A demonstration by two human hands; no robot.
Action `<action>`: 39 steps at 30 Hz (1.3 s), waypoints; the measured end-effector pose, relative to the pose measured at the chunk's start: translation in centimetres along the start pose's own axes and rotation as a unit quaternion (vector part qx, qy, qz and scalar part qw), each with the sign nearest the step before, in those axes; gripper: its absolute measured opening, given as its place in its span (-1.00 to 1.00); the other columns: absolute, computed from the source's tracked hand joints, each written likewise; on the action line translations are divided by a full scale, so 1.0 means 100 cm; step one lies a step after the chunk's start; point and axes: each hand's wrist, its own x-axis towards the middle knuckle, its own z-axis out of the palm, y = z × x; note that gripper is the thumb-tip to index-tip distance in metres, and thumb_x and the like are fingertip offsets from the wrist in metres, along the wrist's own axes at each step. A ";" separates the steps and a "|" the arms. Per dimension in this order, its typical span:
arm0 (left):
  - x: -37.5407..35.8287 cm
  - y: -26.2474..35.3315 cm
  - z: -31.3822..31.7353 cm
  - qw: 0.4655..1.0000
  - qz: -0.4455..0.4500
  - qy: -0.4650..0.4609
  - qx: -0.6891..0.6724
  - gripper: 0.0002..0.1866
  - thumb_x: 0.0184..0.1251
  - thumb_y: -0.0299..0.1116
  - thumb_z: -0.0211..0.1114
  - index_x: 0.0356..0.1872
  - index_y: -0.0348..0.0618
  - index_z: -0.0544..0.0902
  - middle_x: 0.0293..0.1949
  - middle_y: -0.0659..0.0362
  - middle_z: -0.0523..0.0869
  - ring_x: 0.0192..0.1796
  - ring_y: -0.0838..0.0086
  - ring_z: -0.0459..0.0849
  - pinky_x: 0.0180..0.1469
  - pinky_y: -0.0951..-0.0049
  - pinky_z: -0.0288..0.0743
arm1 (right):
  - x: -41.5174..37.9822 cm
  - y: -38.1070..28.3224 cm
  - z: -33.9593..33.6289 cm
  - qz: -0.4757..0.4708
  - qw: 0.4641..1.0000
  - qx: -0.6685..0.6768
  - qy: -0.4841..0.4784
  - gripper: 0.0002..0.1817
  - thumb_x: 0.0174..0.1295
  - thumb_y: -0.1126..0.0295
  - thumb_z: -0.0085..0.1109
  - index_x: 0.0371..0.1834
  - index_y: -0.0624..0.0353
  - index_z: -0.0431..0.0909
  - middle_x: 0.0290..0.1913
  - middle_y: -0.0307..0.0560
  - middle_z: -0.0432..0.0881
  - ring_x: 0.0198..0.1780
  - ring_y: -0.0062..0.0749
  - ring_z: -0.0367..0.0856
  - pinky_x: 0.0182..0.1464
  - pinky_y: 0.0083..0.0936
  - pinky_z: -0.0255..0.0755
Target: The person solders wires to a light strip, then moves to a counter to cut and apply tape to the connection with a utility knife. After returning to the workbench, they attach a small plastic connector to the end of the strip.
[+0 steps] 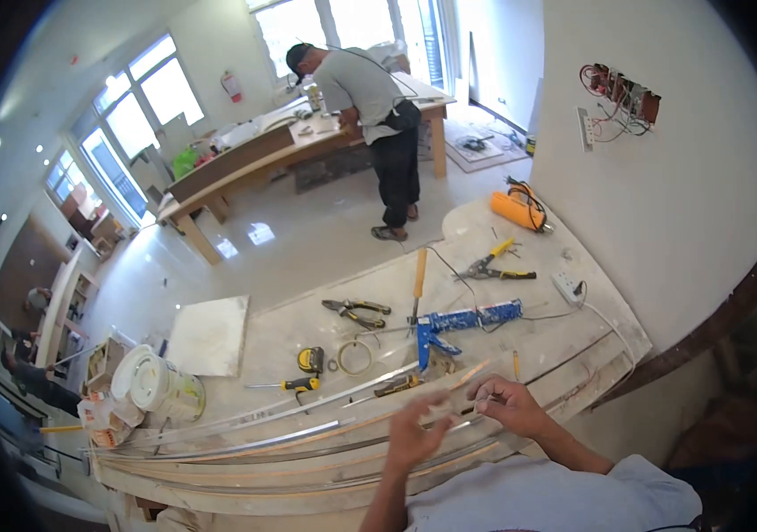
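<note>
Above the near edge of the worktable (281,324), my left hand (418,430) is blurred, its thumb and fingers apart with nothing visible between them. Close to its right, my right hand (504,405) has thumb and fingertips pinched together; whatever they hold is too small to make out. Long thin metal and wooden strips (263,443) run beneath both hands. Just beyond lie a yellow-and-black hand tool (398,385) and a blue caulking gun (467,321). Further left are pliers (357,312), a roll of tape (355,357), a tape measure (311,359) and a screwdriver (294,384).
Tin snips (495,264), an orange heat gun (518,211) and a power strip (566,288) with cords occupy the right end. White buckets (165,390) and a white board (210,337) stand left. A co-worker (369,115) bends over another table (281,160). Wires hang from the wall (618,102).
</note>
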 end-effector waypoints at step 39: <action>-0.003 0.018 0.089 0.971 -0.161 0.101 -0.144 -0.89 0.42 -0.47 0.37 -0.15 -0.28 0.77 -0.28 0.19 0.82 -0.26 0.57 0.72 -0.21 0.54 0.56 | -0.014 0.033 -0.029 0.007 0.982 0.163 0.092 -0.88 0.41 0.50 0.18 -0.05 0.24 0.60 0.01 -0.10 0.68 -0.02 -0.47 0.68 -0.01 -0.48 0.62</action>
